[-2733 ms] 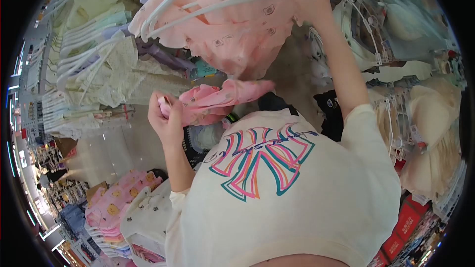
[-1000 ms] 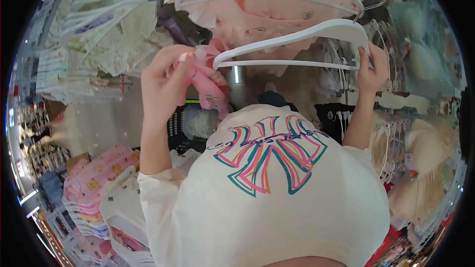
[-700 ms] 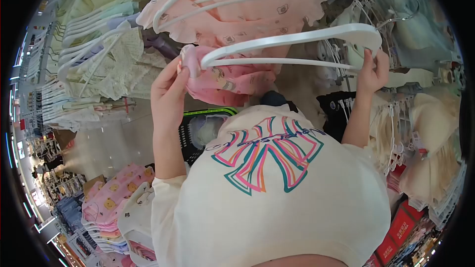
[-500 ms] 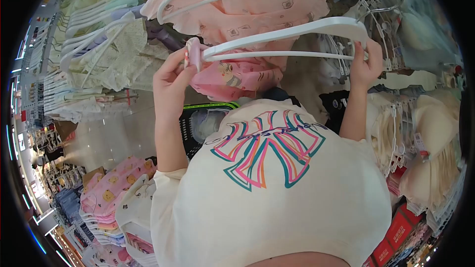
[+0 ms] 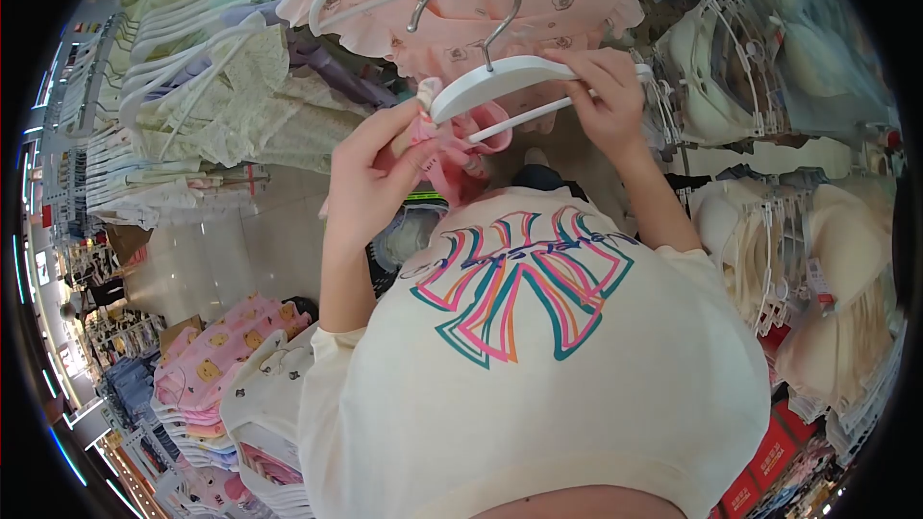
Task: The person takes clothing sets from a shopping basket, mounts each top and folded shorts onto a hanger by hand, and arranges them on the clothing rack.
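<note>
A white hanger (image 5: 495, 83) with a metal hook is held in front of my chest, hook up. My right hand (image 5: 606, 96) is closed round its right part. My left hand (image 5: 380, 168) pinches a pink printed garment (image 5: 460, 159) at the hanger's left end. That end of the hanger touches or enters the cloth; the folds hide exactly how far. The garment hangs bunched beneath the hanger. Just behind it, light pink printed clothes (image 5: 461, 34) hang on white hangers.
Pale green clothes (image 5: 245, 115) hang on racks at the left. Beige bras (image 5: 832, 259) hang at the right. Below my left arm is a dark basket (image 5: 382, 279). Pink bear-print clothes (image 5: 216, 346) and red boxes (image 5: 774, 452) are lower down.
The hanger's left part has come into the pink garment's top and its hook now stands nearer the middle. My right hand has moved left along the hanger, and my left hand slightly right.
</note>
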Demonstrator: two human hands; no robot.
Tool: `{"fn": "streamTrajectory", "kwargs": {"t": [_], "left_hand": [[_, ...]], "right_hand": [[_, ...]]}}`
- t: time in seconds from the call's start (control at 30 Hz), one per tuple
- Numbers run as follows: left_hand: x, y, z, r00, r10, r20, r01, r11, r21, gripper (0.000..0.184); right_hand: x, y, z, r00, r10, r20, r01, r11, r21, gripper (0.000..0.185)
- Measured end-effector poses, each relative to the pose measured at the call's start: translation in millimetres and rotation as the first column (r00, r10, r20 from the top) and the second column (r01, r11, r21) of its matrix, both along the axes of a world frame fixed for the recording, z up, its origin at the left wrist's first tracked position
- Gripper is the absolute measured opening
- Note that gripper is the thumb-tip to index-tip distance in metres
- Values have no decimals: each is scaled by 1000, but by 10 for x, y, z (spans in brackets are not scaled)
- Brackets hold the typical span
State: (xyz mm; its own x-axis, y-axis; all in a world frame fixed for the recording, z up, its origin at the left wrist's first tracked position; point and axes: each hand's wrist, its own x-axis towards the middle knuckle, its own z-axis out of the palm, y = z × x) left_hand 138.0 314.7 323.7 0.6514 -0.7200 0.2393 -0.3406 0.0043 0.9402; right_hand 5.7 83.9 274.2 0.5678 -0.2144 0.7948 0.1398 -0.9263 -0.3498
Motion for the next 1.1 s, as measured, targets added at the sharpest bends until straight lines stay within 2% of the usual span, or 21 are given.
{"fn": "streamTrajectory", "kwargs": {"t": [0.03, 0.13, 0.17, 0.2, 0.27, 0.37, 0.43, 0.5, 0.6, 0.7, 0.73, 0.8, 0.93, 1.1], "left_hand": [[-9, 5, 33, 997, 17, 76, -20, 999, 32, 32], [-32, 43, 122, 955, 33, 294, -68, 992, 110, 31], [-12, 65, 128, 931, 22, 365, -71, 990, 122, 30], [-1, 88, 134, 902, 9, 433, -75, 988, 136, 30], [-10, 124, 151, 880, 11, 475, -87, 986, 139, 29], [-34, 140, 199, 890, 21, 455, -95, 986, 139, 28], [-49, 189, 230, 912, 51, 406, -117, 983, 140, 28], [10, 269, 271, 928, 100, 358, -156, 979, 131, 29], [146, 529, 201, 905, 232, 357, -316, 928, 198, 30], [221, 694, 8, 920, 313, 235, -342, 935, 90, 28], [226, 726, -39, 922, 336, 191, -354, 933, 71, 28], [257, 780, -130, 887, 399, 234, -425, 902, 73, 27], [341, 871, -203, 826, 490, 279, -523, 851, 52, 23], [379, 940, -189, 741, 504, 445, -554, 832, -19, 15]], "right_hand": [[35, 61, -33, 1000, -4, 12, 4, 999, 38, 27], [44, 422, -188, 931, -137, 338, 152, 988, -19, 29], [16, 478, -300, 927, 168, 335, -121, 980, -155, 30], [-7, 533, -438, 841, 456, 290, -380, 881, -282, 30], [51, 705, -695, 804, 581, 127, -559, 811, -175, 27], [296, 727, -1024, 766, 610, -200, -620, 784, 18, 26], [413, 586, -1229, 785, 514, -346, -556, 831, -26, 25], [376, 408, -1308, 667, 546, -507, -466, 837, 287, 24], [103, 11, -1190, 782, 364, -506, -412, 911, 19, 20], [-64, -165, -791, 861, 364, -354, -385, 923, 12, 19], [-94, -213, -756, 862, 365, -351, -408, 911, -54, 21], [-99, -315, -685, 863, 369, -344, -449, 873, -190, 24], [-117, -364, -453, 871, 379, -313, -455, 863, -221, 19], [-171, -338, -223, 882, 386, -269, -448, 863, -232, 19]]}}
